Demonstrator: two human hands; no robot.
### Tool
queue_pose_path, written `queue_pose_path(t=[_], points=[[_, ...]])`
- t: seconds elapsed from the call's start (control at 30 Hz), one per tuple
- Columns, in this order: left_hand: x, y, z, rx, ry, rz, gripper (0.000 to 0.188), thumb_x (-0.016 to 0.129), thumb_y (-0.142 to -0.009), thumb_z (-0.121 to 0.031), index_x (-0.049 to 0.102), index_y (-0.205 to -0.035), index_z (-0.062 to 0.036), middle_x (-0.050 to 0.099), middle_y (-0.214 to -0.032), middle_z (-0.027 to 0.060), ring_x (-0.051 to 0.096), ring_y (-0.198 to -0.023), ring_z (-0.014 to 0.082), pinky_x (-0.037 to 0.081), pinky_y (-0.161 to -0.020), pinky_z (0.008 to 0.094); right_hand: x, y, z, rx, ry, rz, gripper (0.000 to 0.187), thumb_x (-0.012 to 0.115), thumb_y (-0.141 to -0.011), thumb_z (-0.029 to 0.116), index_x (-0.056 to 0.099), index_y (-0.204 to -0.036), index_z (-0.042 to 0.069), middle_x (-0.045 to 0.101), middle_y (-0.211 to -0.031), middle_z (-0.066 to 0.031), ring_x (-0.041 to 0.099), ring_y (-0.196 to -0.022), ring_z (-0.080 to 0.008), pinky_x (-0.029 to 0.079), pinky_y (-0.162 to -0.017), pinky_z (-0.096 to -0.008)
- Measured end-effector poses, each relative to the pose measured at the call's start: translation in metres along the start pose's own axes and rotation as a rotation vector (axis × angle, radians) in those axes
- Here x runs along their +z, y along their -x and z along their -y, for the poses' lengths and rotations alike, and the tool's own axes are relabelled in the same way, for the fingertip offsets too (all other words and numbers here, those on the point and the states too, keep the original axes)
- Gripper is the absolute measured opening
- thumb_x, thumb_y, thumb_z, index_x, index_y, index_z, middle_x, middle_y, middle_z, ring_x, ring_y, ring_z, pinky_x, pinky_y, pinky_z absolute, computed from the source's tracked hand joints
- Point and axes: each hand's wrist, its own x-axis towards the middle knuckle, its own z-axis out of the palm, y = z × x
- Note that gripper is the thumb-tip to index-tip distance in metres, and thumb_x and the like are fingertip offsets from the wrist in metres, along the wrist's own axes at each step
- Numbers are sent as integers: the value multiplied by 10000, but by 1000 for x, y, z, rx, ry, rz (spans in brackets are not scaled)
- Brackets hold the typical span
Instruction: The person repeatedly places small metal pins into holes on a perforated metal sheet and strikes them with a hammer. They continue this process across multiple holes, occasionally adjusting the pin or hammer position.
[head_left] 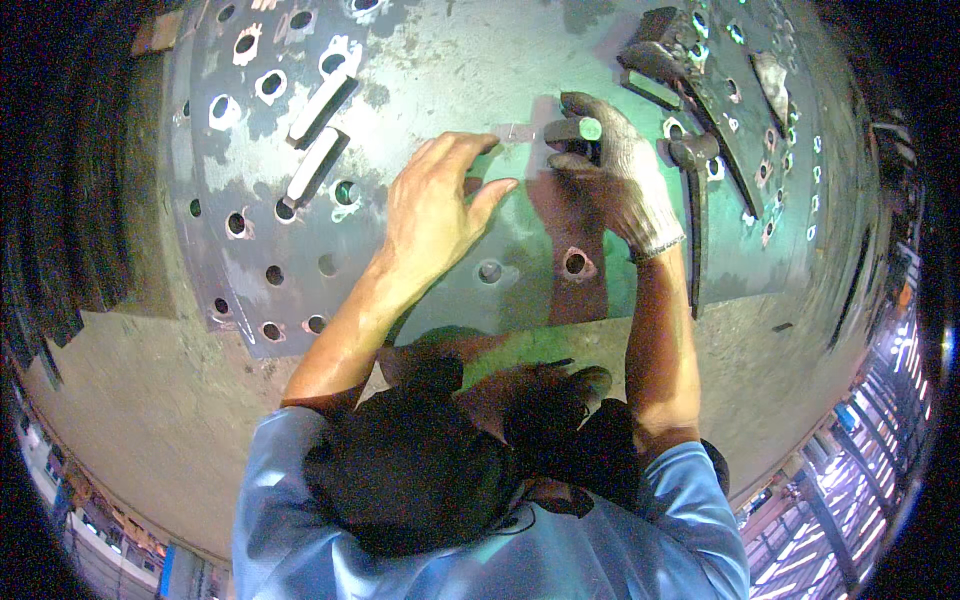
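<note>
My bare left hand (432,196) rests over the steel plate (440,280), thumb and fingers apart with nothing between them. Its fingertips reach a small flat metal strip (517,132); whether they touch it I cannot tell. To the right, my right hand (617,170) wears a pale knitted glove with dark, dirty fingers. Those fingers curl round a short round piece with a pale green end (590,129); the rest of it is hidden in the grip. A round hole (575,263) and a grey disc-like spot (489,271) lie nearer to me on the plate.
Two flat metal bars (314,165) lie at the left among several rough-edged holes. Right of my glove is a hammer (694,152) with its handle toward me. Beyond it lie a long dark bar (722,150) and a greyish crumpled glove or cloth (771,85). Concrete floor (180,430) borders the plate.
</note>
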Motion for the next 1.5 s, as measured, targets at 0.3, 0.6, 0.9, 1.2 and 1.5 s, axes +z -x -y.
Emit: queue_pose_path(t=[0.3,0.6,0.9,1.2,1.5], points=[[30,-55,8,280,16,76,494,840,-793,-256,665,-1204,-46,679,-1120,134,652,-1042,328,529,-906,403,-26,58,-46,259,319,-794,501,813,-825,282,664,-1239,41,675,-1118,-192,673,-996,-338,544,-889,-439],[41,-59,11,321,8,44,364,829,-796,-218,703,-1069,-12,694,-1027,132,668,-938,325,546,-831,392,-32,82,-107,430,558,-632,496,739,-864,439,686,-1172,54,683,-1106,-195,650,-1042,-383,517,-909,-478],[44,-58,13,323,6,47,318,810,-796,-210,716,-1048,-41,701,-996,95,657,-932,305,533,-823,401,-33,81,-105,456,582,-607,501,730,-868,471,694,-1154,61,682,-1114,-206,650,-1047,-388,518,-907,-475],[45,-57,12,305,1,50,309,805,-796,-204,720,-1048,-48,706,-1004,91,662,-931,307,535,-827,402,-34,80,-101,437,632,-605,513,740,-859,475,695,-1139,48,680,-1101,-211,652,-1031,-390,521,-895,-473],[48,-58,17,361,27,29,315,807,-808,-197,711,-1057,-29,709,-1005,124,676,-905,318,552,-812,391,-53,90,-95,492,643,-482,390,682,-939,411,675,-1021,30,675,-960,-203,668,-886,-346,529,-783,-456]])
